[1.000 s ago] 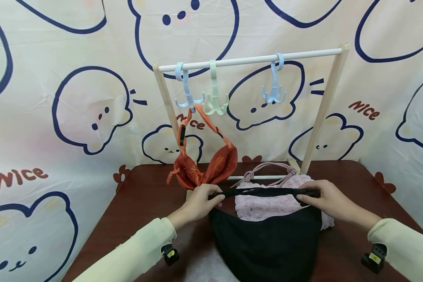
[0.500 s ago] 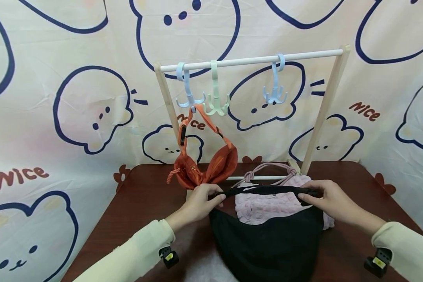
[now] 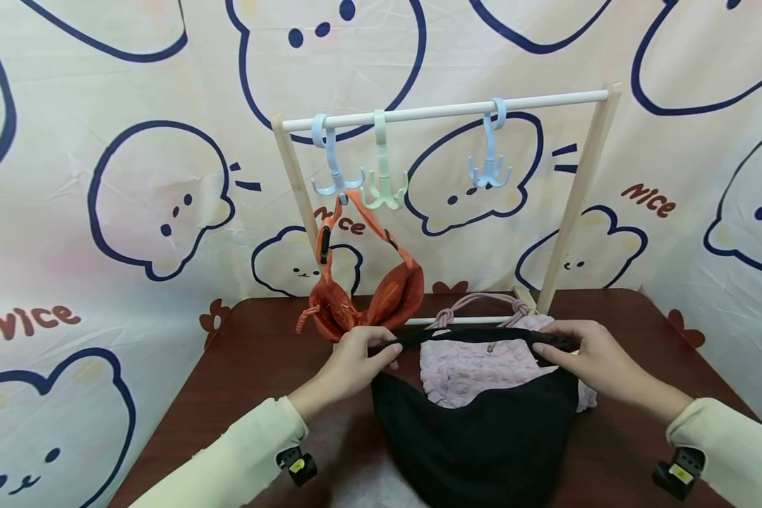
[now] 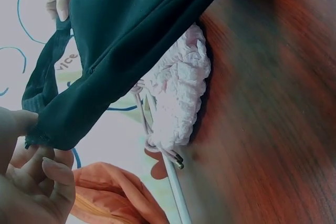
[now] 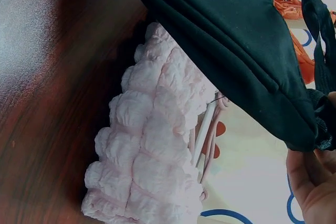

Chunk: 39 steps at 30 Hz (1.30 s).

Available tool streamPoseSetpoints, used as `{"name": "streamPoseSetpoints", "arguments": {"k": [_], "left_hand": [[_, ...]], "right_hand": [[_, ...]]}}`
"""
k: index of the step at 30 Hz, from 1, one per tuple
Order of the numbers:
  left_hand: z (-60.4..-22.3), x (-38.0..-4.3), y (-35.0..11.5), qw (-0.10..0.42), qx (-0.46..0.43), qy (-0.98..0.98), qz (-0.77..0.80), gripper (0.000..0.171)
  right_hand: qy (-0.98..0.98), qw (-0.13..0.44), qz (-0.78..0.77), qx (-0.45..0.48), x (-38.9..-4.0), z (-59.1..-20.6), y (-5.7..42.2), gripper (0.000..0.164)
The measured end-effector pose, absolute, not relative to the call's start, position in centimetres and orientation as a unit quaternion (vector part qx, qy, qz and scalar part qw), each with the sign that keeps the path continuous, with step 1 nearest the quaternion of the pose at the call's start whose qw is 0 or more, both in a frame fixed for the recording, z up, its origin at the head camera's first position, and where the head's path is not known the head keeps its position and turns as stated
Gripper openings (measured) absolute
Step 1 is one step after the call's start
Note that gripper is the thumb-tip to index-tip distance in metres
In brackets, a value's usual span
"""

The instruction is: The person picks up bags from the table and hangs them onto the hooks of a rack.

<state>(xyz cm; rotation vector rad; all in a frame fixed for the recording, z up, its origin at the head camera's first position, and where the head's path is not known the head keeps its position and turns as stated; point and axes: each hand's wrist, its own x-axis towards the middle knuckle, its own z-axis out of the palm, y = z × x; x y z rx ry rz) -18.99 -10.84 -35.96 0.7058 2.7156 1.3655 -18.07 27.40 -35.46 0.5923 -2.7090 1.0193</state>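
A black cloth bag (image 3: 476, 437) hangs between my two hands, its strap (image 3: 463, 334) stretched across the top. My left hand (image 3: 355, 360) pinches the strap's left end; my right hand (image 3: 593, 356) pinches the right end. In the left wrist view the black bag (image 4: 131, 24) slopes down to the left fingers, which grip its corner. The right wrist view shows the black bag (image 5: 226, 40) held at its corner by the right hand (image 5: 315, 182). Behind it lies a pale pink quilted bag (image 3: 476, 367) with knotted cord handles (image 3: 476, 300), partly covered.
An orange bag (image 3: 394, 296) hangs from a blue hook (image 3: 338, 173) on the rack's white bar (image 3: 444, 111). A green hook (image 3: 383, 180) and another blue hook (image 3: 489, 162) hang on the bar. The rack stands on a dark red-brown table (image 3: 254, 367) before a printed cloth backdrop.
The strap between my hands has risen slightly and more of the pink bag shows beneath it. Both hands keep their hold; the whole view has shifted a little.
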Motion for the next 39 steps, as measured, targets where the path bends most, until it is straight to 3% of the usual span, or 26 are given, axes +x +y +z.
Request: {"name": "streamPoseSetpoints", "arguments": {"k": [39], "left_hand": [[-33.6,-18.1,-11.3,-0.002,0.239,0.842,0.485,0.018]], "right_hand": [[-0.894,0.163,0.362,0.207,-16.7,-33.4,24.9,0.009]]}}
